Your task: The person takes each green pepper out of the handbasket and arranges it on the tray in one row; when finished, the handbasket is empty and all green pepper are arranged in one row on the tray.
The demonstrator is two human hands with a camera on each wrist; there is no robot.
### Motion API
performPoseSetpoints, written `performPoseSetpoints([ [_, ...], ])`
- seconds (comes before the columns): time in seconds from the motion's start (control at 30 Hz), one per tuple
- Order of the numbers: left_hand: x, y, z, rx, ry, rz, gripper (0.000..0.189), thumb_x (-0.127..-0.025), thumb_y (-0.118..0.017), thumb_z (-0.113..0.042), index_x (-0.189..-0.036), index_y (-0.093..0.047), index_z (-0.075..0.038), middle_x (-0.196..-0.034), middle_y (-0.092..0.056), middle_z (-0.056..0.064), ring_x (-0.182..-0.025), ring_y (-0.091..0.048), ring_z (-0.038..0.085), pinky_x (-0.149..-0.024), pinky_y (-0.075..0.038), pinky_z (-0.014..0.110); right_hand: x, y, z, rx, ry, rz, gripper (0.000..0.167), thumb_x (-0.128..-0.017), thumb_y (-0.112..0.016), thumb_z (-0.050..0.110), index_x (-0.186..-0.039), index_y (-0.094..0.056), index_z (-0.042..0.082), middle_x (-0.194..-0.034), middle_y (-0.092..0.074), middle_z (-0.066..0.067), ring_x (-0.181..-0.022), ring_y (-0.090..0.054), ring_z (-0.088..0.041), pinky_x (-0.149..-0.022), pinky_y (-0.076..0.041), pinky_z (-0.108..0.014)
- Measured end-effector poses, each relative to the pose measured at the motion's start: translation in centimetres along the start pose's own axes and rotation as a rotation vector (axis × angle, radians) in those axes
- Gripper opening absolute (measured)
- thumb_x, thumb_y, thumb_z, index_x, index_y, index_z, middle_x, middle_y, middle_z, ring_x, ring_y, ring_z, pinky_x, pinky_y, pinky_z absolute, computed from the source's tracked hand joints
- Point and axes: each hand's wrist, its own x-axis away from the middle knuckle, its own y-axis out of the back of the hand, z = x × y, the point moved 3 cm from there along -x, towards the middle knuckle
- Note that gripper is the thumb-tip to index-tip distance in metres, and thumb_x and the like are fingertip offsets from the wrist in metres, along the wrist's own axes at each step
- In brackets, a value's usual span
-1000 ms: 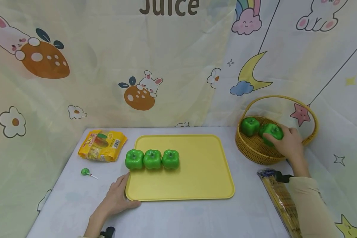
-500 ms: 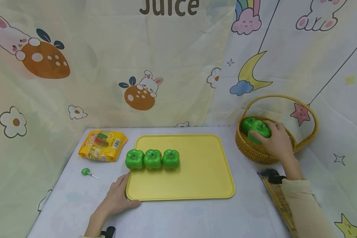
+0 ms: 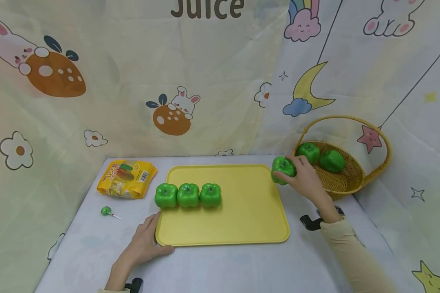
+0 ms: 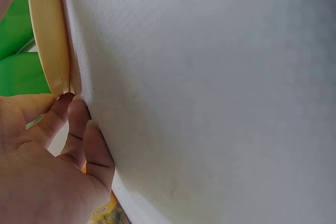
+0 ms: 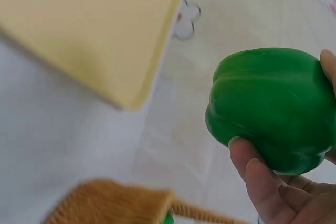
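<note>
Right hand (image 3: pixel 307 179): gripping green pepper (image 3: pixel 283 170) between basket (image 3: pixel 346 179) and yellow tray (image 3: pixel 245 211)
Left hand (image 3: pixel 144 241): loosely spread, touching tray's left edge

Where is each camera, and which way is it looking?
Head: on the person's head, looking forward and down at the tray and basket; left hand, right hand and right sleeve show.
Left wrist: worn there, looking along the left hand at the tray's edge; only that hand shows.
Right wrist: worn there, looking at the held pepper; only the right hand's fingers and part of its palm show.
Shared: head and right wrist both see held pepper, tray and basket.
</note>
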Motion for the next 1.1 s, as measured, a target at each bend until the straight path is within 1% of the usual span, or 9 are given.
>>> performPoseSetpoints([
  [0.1,0.0,0.0,0.0,-0.002,-0.002,-0.003,0.13,-0.063,-0.085,-0.067,-0.162,-0.018,-0.014,-0.162,-0.03,0.016,-0.12,-0.045,0.03,-0.099,-0.047,0.054,-0.2,-1.9,0.7,-0.024,0.02,0.032,0.076,-0.09,-0.067,0.057,-0.145,-0.046,0.009,-0.128,-0.048,-0.025,-0.099,-0.06,-0.039,-0.079,-0.056,-0.053],
  [0.17,-0.1,0.0,0.0,-0.004,-0.003,-0.004,0.13,-0.063,-0.085,-0.067,-0.162,-0.018,-0.014,-0.162,-0.031,0.016,-0.12,-0.045,0.03,-0.099,-0.047,0.053,-0.3,-3.3,1.2,-0.037,0.032,0.049,0.075,-0.089,-0.069,0.056,-0.144,-0.047,0.009,-0.127,-0.049,-0.023,-0.1,-0.061,-0.038,-0.081,-0.057,-0.052],
  [0.3,-0.1,0.1,0.0,-0.003,-0.001,0.0,0.13,-0.063,-0.085,-0.067,-0.161,-0.018,-0.013,-0.162,-0.03,0.016,-0.12,-0.045,0.03,-0.1,-0.047,0.053,-0.3,-5.7,2.4,-0.06,0.054,0.072,0.078,-0.087,-0.071,0.058,-0.144,-0.049,0.01,-0.126,-0.051,-0.021,-0.101,-0.061,-0.034,-0.081,-0.057,-0.05],
  [0.5,-0.1,0.0,0.0,0.01,0.01,0.01,0.13,-0.063,-0.085,-0.067,-0.162,-0.018,-0.014,-0.162,-0.03,0.016,-0.123,-0.045,0.032,-0.102,-0.046,0.056,0.1,-8.5,4.3,-0.122,0.073,0.108,0.074,-0.085,-0.073,0.058,-0.14,-0.052,0.014,-0.125,-0.053,-0.016,-0.101,-0.061,-0.03,-0.082,-0.057,-0.047],
  [0.73,0.0,-0.1,0.0,0.016,0.012,0.013,0.13,-0.063,-0.085,-0.067,-0.162,-0.018,-0.014,-0.162,-0.03,0.015,-0.123,-0.044,0.031,-0.102,-0.046,0.057,0.5,-10.3,6.0,-0.146,0.079,0.156,0.073,-0.085,-0.071,0.06,-0.14,-0.052,0.015,-0.124,-0.052,-0.012,-0.101,-0.059,-0.025,-0.084,-0.056,-0.045],
  [0.93,-0.1,-0.1,0.1,0.001,0.005,0.002,0.13,-0.063,-0.084,-0.068,-0.161,-0.019,-0.013,-0.162,-0.03,0.015,-0.121,-0.045,0.029,-0.102,-0.046,0.056,0.7,-10.9,7.0,-0.18,0.107,0.173,0.072,-0.085,-0.074,0.056,-0.14,-0.052,0.014,-0.121,-0.052,-0.012,-0.098,-0.058,-0.024,-0.083,-0.055,-0.042],
  [1.1,0.0,-0.1,0.1,0.003,0.003,0.002,0.13,-0.063,-0.084,-0.068,-0.162,-0.018,-0.013,-0.162,-0.03,0.015,-0.121,-0.045,0.03,-0.102,-0.046,0.056,0.8,-11.4,7.5,-0.187,0.102,0.184,0.072,-0.084,-0.074,0.057,-0.14,-0.052,0.016,-0.121,-0.052,-0.011,-0.096,-0.058,-0.022,-0.081,-0.054,-0.04],
])
